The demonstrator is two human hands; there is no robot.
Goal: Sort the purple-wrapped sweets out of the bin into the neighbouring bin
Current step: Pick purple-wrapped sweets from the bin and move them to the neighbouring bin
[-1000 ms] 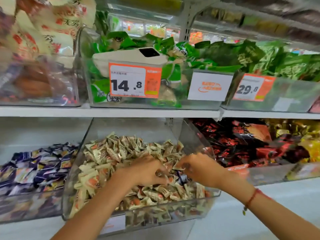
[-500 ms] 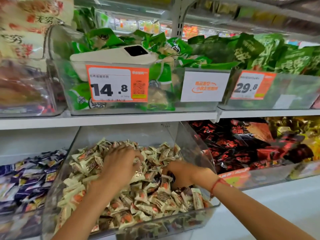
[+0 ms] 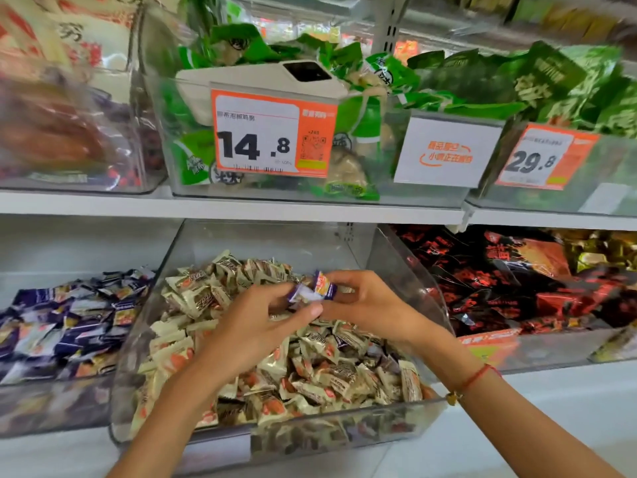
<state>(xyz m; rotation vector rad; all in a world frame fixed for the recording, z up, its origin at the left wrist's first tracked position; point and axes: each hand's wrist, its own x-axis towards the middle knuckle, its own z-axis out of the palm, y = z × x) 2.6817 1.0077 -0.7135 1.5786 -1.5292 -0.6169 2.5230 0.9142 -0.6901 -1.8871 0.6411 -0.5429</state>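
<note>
A clear plastic bin [image 3: 406,267] on the lower shelf is heaped with cream-and-orange wrapped sweets [image 3: 320,370]. Both hands meet above the heap's middle. My left hand [image 3: 255,326] pinches a purple-wrapped sweet [image 3: 301,294] between thumb and fingers. My right hand [image 3: 365,301] holds a second purple-wrapped sweet [image 3: 325,284] at its fingertips, touching the first. A few dark purple wrappers show among the cream ones near the bin's right side [image 3: 379,357]. The neighbouring bin [image 3: 51,405] on the left holds a pile of purple-wrapped sweets [image 3: 69,322].
A bin of red-and-black packets [image 3: 510,281] stands to the right. The upper shelf [image 3: 241,205] carries bins of green packets with price tags [image 3: 272,132] reading 14.8 and 29.8. A white shelf surface [image 3: 517,426] lies in front.
Both hands have come up out of the heap, each with a purple-wrapped sweet, and met above the bin's middle. The camera has moved closer.
</note>
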